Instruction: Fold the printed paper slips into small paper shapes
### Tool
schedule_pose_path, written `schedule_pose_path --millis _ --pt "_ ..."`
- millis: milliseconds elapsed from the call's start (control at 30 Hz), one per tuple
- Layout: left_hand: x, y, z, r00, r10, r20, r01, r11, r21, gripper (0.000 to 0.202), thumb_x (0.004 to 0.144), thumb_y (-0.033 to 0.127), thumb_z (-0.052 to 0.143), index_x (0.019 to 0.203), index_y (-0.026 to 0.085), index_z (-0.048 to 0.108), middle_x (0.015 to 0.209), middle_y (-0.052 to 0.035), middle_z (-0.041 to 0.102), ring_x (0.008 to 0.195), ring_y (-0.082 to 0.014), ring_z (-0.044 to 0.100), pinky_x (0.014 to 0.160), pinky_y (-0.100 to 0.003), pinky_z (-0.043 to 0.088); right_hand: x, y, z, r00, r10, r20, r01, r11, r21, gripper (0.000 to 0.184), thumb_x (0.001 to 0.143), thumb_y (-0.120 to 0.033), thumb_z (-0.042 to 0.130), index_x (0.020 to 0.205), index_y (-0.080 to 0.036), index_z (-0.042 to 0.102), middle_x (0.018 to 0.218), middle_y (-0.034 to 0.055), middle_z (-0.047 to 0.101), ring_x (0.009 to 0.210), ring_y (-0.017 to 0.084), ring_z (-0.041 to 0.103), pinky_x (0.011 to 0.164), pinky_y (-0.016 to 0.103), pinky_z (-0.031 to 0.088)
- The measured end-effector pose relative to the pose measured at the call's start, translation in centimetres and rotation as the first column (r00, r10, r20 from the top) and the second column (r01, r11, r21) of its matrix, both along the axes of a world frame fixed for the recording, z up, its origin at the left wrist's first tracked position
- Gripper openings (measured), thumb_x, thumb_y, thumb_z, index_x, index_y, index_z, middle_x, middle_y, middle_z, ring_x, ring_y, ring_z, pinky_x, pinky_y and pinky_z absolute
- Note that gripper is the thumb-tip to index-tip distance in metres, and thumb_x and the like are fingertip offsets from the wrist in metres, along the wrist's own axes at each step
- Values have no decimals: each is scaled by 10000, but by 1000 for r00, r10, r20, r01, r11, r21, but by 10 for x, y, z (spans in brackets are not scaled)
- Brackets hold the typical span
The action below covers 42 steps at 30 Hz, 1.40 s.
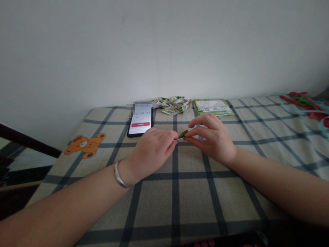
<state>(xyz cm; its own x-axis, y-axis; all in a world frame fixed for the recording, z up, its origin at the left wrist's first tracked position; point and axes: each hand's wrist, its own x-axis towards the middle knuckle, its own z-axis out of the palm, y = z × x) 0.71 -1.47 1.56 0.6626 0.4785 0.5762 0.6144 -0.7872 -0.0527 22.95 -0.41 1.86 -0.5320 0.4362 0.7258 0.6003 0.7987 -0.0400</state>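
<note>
A small, olive-coloured folded paper [183, 133] with a thin pale edge is held between my two hands above the checked tablecloth. My left hand [158, 145], with a silver bangle on its wrist, has its fingers closed on the left end of it. Thumb and index finger of my right hand [212, 137] pinch the right end, while its other fingers are loosely curled. Beyond the hands lies a pile of folded printed paper pieces [173, 105]. To the right of that pile is a stack of green printed sheets [213, 107].
A phone [140, 120] with a lit timer screen lies left of the pile. An orange bear picture [86, 145] is on the tablecloth [159, 202] at the left. Red, green and light-blue strips [305, 106] lie at the far right. A pale wall [164, 48] stands behind.
</note>
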Motion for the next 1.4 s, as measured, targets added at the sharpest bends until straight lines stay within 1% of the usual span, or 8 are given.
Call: schedule_pose_path --millis 233,467,633,800,900,967,1167,1400 --pt "0 1 -1 1000 25 4 -25 999 22 46 934 183 469 922 174 513 777 -12 652 680 -178 594 645 -321 408 2 2 -1 999 -27 22 27 999 31 97 865 -288 659 834 -196 665 990 72 672 889 203 589 785 362 477" --pt "0 1 -2 999 36 17 -36 999 36 33 921 176 498 912 172 529 771 -10 650 684 -184 601 644 -320 406 0 4 -1 999 -12 36 10 998 60 115 871 -279 652 801 -188 654 920 66 681 847 198 602 749 351 484" --pt "-1 3 -3 998 61 19 -61 998 -10 18 908 185 539 906 167 545 753 0 654 670 -184 613 646 -321 408 0 4 -1 1000 24 -16 -25 998 -56 105 847 -276 682 812 -192 631 904 46 694 861 189 621 774 337 487" --pt "-1 3 -3 999 49 10 -49 999 -7 32 913 201 548 913 169 542 768 -1 670 682 -184 626 642 -317 404 -2 3 -5 996 -57 -74 38 973 -229 188 784 -256 738 928 -179 645 868 30 708 836 189 635 770 328 482" --pt "-1 4 -3 998 59 17 -59 998 -6 53 899 201 580 918 175 539 762 2 672 673 -187 629 633 -314 404 -3 5 -7 998 -8 -68 -13 952 -307 94 814 -242 705 893 -199 678 826 5 717 809 173 629 759 312 472" --pt "-1 4 -4 997 72 38 -71 997 -24 106 881 203 616 945 174 536 775 -1 677 685 -189 638 640 -311 414 -3 6 -7 997 4 -79 -30 943 -332 36 832 -213 675 863 -201 689 813 6 717 802 168 620 746 303 466" --pt "-1 5 -6 986 123 112 -106 983 -147 294 867 226 649 1125 194 512 873 -17 696 740 -190 658 717 -313 473 -2 6 -7 993 -5 -114 -33 944 -329 44 845 -179 642 848 -189 684 773 20 686 771 160 593 701 284 445" --pt "-3 6 -5 972 173 161 -117 945 -306 318 888 171 557 1195 227 497 885 -3 701 795 -178 670 723 -291 487 1 8 -6 978 -96 -183 9 906 -422 58 838 -178 632 834 -180 689 747 19 665 702 138 573 592 245 416"
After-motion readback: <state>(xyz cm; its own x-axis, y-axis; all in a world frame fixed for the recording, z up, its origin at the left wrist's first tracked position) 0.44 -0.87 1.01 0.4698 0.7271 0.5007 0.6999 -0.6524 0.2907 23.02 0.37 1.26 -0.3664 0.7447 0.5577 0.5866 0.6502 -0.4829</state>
